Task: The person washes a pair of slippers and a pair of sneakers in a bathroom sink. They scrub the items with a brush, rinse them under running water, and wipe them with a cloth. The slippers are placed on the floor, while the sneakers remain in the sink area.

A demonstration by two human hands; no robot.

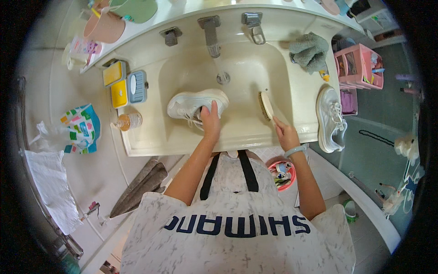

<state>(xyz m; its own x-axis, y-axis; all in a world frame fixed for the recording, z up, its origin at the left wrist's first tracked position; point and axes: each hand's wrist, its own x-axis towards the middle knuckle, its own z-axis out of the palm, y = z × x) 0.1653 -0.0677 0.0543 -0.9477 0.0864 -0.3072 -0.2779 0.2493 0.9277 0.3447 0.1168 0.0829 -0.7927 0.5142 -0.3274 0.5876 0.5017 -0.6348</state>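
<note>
Over the left part of the sink basin, my left hand grips a white lace-up sneaker at its opening, with the sole side turned away from me. My right hand holds the handle of a pale scrub brush over the basin's right part, its bristles facing left toward the shoe. Brush and sneaker are apart. A thin stream of water falls from the faucet near the metal drain. A second white sneaker lies at the sink's right edge.
Soap dishes and an amber pump bottle stand on the left rim. A grey-green cloth and a yellow-capped tube lie at the right. Beyond is a pink organizer. A red basket stands below.
</note>
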